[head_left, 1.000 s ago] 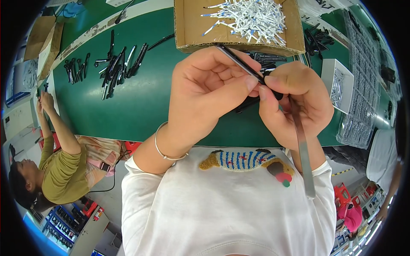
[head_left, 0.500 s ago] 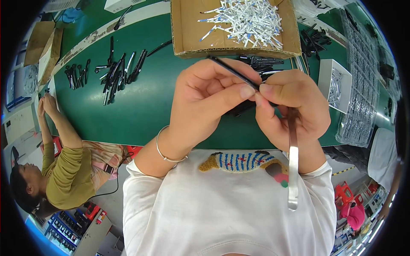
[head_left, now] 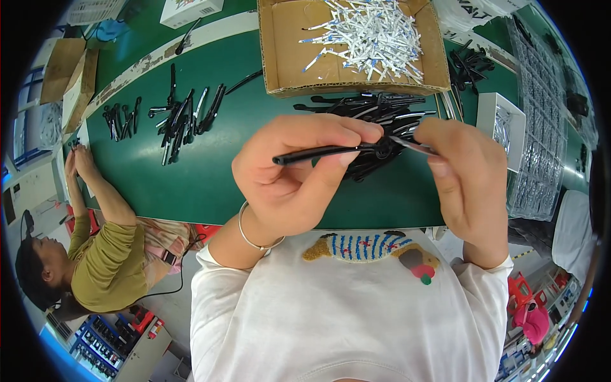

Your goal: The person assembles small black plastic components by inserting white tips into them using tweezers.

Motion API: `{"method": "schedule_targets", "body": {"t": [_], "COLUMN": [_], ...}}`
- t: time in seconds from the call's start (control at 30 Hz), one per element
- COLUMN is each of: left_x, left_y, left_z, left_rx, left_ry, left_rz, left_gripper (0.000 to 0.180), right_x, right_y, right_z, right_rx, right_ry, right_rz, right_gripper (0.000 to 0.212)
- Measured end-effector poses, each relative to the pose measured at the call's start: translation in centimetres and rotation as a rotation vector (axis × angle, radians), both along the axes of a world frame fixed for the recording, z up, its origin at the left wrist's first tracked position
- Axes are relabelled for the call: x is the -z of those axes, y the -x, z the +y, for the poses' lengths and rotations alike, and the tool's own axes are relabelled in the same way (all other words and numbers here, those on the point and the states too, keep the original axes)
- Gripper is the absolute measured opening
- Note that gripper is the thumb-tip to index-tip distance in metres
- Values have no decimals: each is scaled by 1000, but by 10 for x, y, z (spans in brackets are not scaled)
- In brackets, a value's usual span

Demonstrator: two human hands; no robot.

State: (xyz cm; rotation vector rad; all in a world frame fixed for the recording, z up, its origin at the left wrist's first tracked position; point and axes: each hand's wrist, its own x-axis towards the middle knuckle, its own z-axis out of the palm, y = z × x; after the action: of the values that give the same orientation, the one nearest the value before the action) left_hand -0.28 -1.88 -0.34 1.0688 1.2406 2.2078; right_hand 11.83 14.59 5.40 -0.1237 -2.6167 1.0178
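My left hand (head_left: 286, 172) pinches a slim black plastic stick (head_left: 312, 153), thumb below and fingertips above, with its thin end toward the right. Close beside that end, my right hand (head_left: 470, 181) grips a thin, pointed metal tool (head_left: 412, 146); its tip points left at the stick. Most of the tool is hidden by the fingers. Whether the tip touches the stick I cannot tell. Behind both hands lies a heap of similar black sticks (head_left: 366, 104).
A cardboard box (head_left: 356, 88) of white paper strips stands beyond the heap. More black sticks (head_left: 178, 124) lie left on the green table (head_left: 191, 184). At right are a small white box (head_left: 489, 114) of shiny pieces and clear plastic trays (head_left: 538, 159). A co-worker (head_left: 102, 251) sits left.
My hands have drawn apart. The black stick has swung to nearly level, its free end now leftward. The metal tool has turned from hanging below my right hand to pointing at the stick.
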Motion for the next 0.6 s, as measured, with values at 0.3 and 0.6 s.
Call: {"method": "schedule_targets", "body": {"t": [0.3, 0.6], "left_x": [3, -2], "left_y": [4, 6], "left_z": [-3, -4], "left_rx": [-24, -81], "left_ry": [20, 141], "left_rz": [146, 232], "left_gripper": [21, 24], "right_x": [-5, -6], "right_y": [9, 16], "right_z": [2, 1], "right_rx": [-107, -146], "right_ry": [-318, -409], "right_rz": [60, 63], "right_gripper": [15, 20]}}
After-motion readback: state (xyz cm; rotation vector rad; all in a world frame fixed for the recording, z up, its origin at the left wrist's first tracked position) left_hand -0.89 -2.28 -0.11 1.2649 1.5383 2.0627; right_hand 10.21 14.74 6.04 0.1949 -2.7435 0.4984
